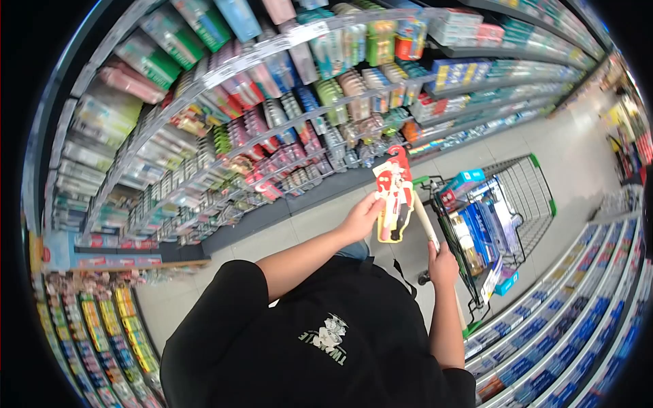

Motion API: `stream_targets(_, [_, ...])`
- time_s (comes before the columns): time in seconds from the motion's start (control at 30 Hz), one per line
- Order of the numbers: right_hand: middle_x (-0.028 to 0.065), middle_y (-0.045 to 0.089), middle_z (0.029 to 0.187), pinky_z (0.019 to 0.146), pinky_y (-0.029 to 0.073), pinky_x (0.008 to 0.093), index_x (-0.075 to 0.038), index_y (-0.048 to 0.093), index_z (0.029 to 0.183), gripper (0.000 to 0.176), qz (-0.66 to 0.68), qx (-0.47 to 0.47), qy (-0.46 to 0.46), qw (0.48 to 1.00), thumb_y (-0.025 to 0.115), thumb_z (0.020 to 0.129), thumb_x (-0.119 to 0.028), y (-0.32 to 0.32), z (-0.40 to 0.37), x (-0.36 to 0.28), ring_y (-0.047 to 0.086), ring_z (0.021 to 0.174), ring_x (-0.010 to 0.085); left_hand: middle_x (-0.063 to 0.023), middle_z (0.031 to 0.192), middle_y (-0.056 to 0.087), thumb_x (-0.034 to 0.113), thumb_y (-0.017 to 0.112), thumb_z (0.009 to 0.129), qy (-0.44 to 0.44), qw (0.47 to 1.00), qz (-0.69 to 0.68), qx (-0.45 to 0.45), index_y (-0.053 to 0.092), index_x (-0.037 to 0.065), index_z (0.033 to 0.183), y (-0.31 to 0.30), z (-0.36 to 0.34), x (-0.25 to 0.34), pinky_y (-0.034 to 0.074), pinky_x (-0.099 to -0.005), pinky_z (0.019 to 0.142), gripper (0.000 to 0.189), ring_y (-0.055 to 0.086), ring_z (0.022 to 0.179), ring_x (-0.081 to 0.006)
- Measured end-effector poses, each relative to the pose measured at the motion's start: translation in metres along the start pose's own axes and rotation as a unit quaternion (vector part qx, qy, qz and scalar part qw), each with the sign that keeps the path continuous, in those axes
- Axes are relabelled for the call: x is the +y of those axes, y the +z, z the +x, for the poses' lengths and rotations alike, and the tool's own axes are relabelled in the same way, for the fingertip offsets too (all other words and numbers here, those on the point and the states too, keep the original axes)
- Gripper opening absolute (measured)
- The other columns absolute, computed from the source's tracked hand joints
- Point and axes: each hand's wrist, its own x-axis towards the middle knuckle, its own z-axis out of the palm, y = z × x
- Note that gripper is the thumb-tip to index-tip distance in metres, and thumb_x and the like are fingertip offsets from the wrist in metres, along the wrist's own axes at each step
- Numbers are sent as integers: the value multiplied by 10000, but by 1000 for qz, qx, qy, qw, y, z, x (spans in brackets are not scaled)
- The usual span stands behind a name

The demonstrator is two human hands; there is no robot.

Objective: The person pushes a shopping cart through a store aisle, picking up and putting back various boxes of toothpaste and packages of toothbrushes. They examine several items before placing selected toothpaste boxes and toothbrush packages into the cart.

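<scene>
My left hand pinches a flat hang-card pack by its left edge. The pack has a red, hook-shaped top and a yellow outlined lower part. Printed figures show on its front, but the product inside is too small to make out. My right hand is closed round the pale handle bar of a shopping cart. Inside the cart, beyond the handle, lie a teal box, blue packages and a gold-and-white pack.
Tall shelves of hanging packs curve along the far side. Boxed goods fill the shelves at upper right. Low racks of blue packages stand at lower right, and racks of yellow packs at lower left. Tiled floor runs between them.
</scene>
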Motion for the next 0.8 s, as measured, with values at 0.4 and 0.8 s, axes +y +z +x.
stream_targets(0.4, [240,711,814,717,528,601,-47,574,973,561,3,8,-9,1000,442,1075,-583,17,-8,-33,699,805,481,-61,1167,715,148,485,1141,25,959,84,268,577,1,1281,-170,-50,36,511,-297,979,223,655,1111,-113])
stream_targets(0.8, [283,691,808,688,490,598,-32,670,1141,507,-8,48,14,999,467,1089,-494,34,-26,-97,670,783,505,-67,1253,677,126,464,1140,158,869,79,462,558,-1,1319,-344,-66,102,477,-299,1030,238,613,1158,-117])
